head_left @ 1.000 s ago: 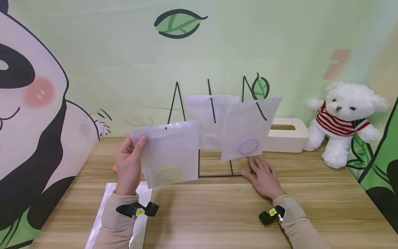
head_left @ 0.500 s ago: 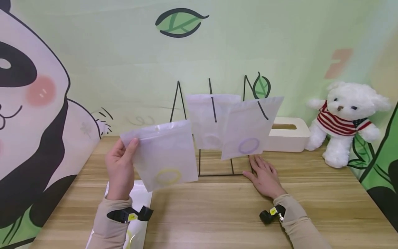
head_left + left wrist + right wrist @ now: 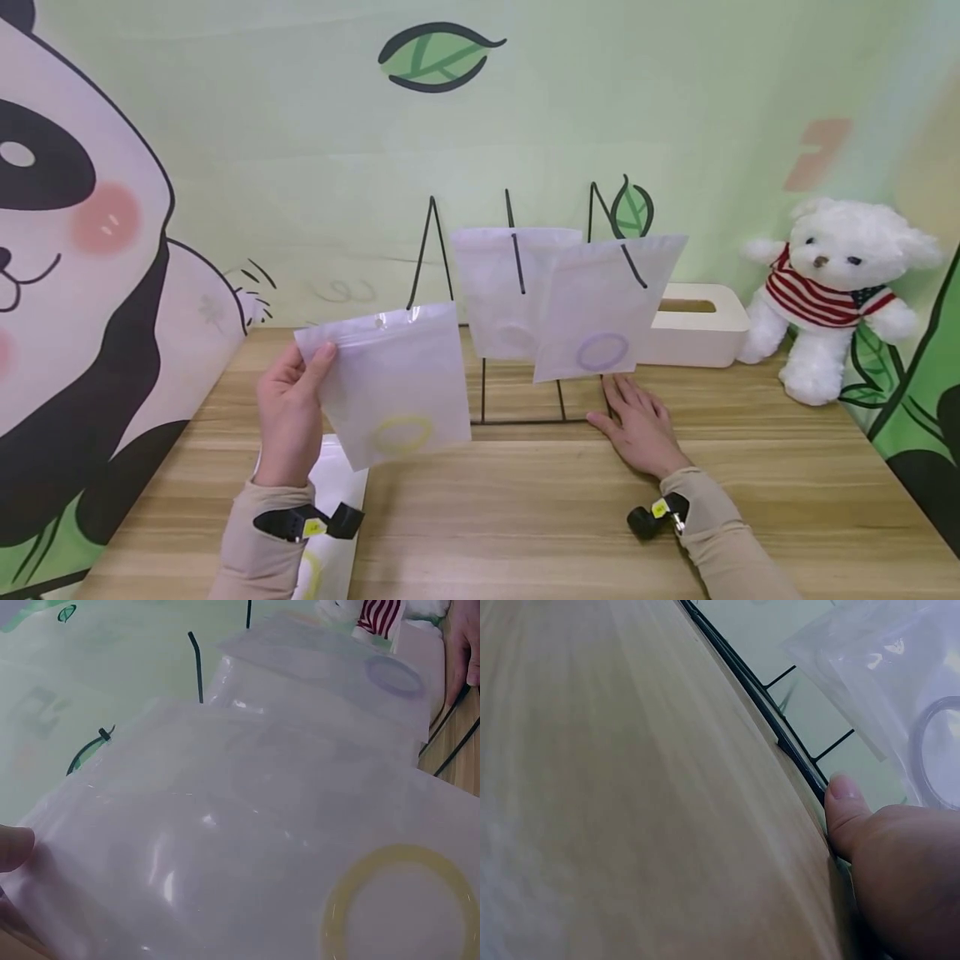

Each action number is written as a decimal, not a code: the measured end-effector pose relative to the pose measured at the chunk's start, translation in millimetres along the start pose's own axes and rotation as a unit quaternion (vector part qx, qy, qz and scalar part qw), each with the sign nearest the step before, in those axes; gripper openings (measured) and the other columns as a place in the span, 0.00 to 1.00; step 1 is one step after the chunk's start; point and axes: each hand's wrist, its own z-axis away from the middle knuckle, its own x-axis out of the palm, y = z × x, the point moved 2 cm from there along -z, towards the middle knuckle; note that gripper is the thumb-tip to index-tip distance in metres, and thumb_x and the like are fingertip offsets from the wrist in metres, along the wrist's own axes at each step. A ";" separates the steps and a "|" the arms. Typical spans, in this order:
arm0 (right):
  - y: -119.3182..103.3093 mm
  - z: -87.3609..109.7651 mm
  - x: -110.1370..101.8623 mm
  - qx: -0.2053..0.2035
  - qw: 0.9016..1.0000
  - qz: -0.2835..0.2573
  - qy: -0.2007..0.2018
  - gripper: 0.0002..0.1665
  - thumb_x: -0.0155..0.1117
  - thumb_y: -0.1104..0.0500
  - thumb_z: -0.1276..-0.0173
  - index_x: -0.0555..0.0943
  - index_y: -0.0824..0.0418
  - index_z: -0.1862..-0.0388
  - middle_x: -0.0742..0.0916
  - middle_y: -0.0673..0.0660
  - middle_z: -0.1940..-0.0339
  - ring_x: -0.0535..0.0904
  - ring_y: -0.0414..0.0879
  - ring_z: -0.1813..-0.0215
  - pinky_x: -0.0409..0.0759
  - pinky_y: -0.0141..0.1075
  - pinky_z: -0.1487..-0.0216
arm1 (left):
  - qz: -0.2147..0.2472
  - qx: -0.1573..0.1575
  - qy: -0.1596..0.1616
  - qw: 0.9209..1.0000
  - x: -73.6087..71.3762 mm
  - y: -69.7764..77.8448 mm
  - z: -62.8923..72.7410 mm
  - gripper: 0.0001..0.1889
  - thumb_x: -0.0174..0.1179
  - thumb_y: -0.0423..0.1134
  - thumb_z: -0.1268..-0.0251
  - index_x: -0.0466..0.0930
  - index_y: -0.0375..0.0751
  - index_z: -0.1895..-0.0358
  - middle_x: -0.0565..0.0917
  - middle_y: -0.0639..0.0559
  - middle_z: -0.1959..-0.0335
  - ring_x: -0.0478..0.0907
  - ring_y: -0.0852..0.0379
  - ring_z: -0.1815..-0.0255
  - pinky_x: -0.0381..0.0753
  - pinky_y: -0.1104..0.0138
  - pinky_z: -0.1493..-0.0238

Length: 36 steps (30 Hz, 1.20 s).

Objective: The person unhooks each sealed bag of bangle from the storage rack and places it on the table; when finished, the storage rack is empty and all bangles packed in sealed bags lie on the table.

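My left hand (image 3: 291, 417) pinches the upper left corner of a white translucent zip bag (image 3: 397, 375) with a yellow ring inside. The bag's top edge and small punched hole (image 3: 378, 323) lie close to the tip of the left hook (image 3: 410, 304) on a black wire rack (image 3: 525, 422). The left wrist view has the thumb (image 3: 13, 847) at the bag's edge. Two similar bags hang on the rack: a back one (image 3: 495, 292) and one at right (image 3: 592, 308) with a purple ring. My right hand (image 3: 637, 425) rests with extended fingers at the rack's base.
Another silvery-white bag (image 3: 337, 533) lies on the wooden table (image 3: 510, 517) under the left forearm. A white tissue box (image 3: 693, 346) stands behind the rack. To its right sits a white teddy bear (image 3: 825, 292) in a striped sweater.
My left hand has drawn the yellow-ring bag left from the hook, then lowered it slightly, so the hook tip shows above its top edge. The right hand stays at the rack's base.
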 end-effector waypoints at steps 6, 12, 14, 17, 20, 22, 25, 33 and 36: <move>-0.9 0.3 -0.7 -0.001 1.000 0.001 0.002 0.43 0.47 0.38 0.25 0.56 0.66 0.24 0.58 0.68 0.24 0.49 0.62 0.23 0.46 0.61 0.31 | -0.007 -0.025 0.007 1.000 -4.5 -9.1 -6.7 0.18 0.60 0.44 0.32 0.80 0.37 0.45 0.84 0.52 0.55 0.77 0.54 0.55 0.79 0.66 0.54; -2.1 0.6 -1.6 0.002 1.000 0.002 0.000 0.43 0.48 0.39 0.25 0.56 0.67 0.24 0.58 0.68 0.24 0.49 0.63 0.23 0.46 0.61 0.30 | -0.012 -0.019 0.012 1.000 -6.5 -18.4 -13.5 0.16 0.60 0.42 0.31 0.80 0.35 0.47 0.85 0.54 0.58 0.77 0.56 0.58 0.77 0.67 0.55; -2.5 0.7 -2.0 0.003 1.000 0.001 0.000 0.43 0.48 0.39 0.25 0.56 0.67 0.24 0.58 0.69 0.24 0.49 0.63 0.23 0.46 0.61 0.30 | -0.015 -0.021 0.012 1.000 -7.1 -21.1 -15.2 0.16 0.60 0.42 0.31 0.80 0.35 0.47 0.85 0.55 0.59 0.77 0.57 0.58 0.77 0.68 0.55; -3.2 0.7 -2.6 0.004 1.000 0.000 0.000 0.43 0.49 0.40 0.25 0.57 0.67 0.25 0.58 0.69 0.24 0.49 0.63 0.23 0.46 0.61 0.30 | -0.016 -0.024 0.008 1.000 -7.9 -24.9 -17.9 0.18 0.60 0.42 0.31 0.79 0.32 0.46 0.85 0.56 0.60 0.77 0.58 0.59 0.77 0.68 0.55; -3.6 0.7 -3.1 0.003 1.000 0.002 0.001 0.43 0.49 0.40 0.25 0.57 0.67 0.25 0.59 0.69 0.24 0.49 0.63 0.24 0.46 0.61 0.30 | -0.024 -0.033 0.003 0.999 -9.4 -28.4 -20.9 0.19 0.60 0.43 0.31 0.78 0.32 0.45 0.84 0.56 0.60 0.77 0.59 0.59 0.77 0.69 0.54; -3.8 0.7 -3.4 0.002 1.000 0.002 0.001 0.43 0.50 0.40 0.25 0.57 0.67 0.25 0.59 0.69 0.24 0.49 0.63 0.24 0.46 0.61 0.31 | -0.036 -0.041 -0.001 0.999 -11.1 -30.2 -22.6 0.20 0.59 0.44 0.31 0.78 0.33 0.44 0.84 0.55 0.59 0.77 0.59 0.57 0.77 0.70 0.53; -3.9 0.6 -4.2 0.000 1.000 0.000 0.001 0.43 0.50 0.40 0.25 0.56 0.67 0.25 0.58 0.69 0.24 0.49 0.63 0.23 0.46 0.62 0.31 | -0.046 -0.049 -0.007 0.998 -13.9 -32.1 -24.9 0.20 0.59 0.46 0.31 0.78 0.36 0.44 0.83 0.54 0.55 0.76 0.58 0.55 0.77 0.71 0.52; -2.2 0.5 -3.5 -0.001 1.000 -0.002 0.003 0.43 0.50 0.40 0.25 0.56 0.67 0.24 0.57 0.69 0.24 0.49 0.62 0.23 0.46 0.61 0.31 | -0.038 -0.044 -0.007 0.998 -15.8 -34.6 -32.4 0.18 0.60 0.44 0.31 0.79 0.37 0.44 0.82 0.54 0.54 0.75 0.57 0.54 0.75 0.70 0.52; -1.5 0.1 -2.7 0.000 1.000 -0.001 0.004 0.42 0.49 0.40 0.25 0.56 0.67 0.24 0.58 0.69 0.24 0.49 0.62 0.23 0.46 0.61 0.30 | -0.032 -0.035 -0.002 0.999 -15.5 -34.7 -33.8 0.17 0.60 0.43 0.31 0.79 0.35 0.46 0.82 0.54 0.56 0.75 0.58 0.55 0.74 0.70 0.52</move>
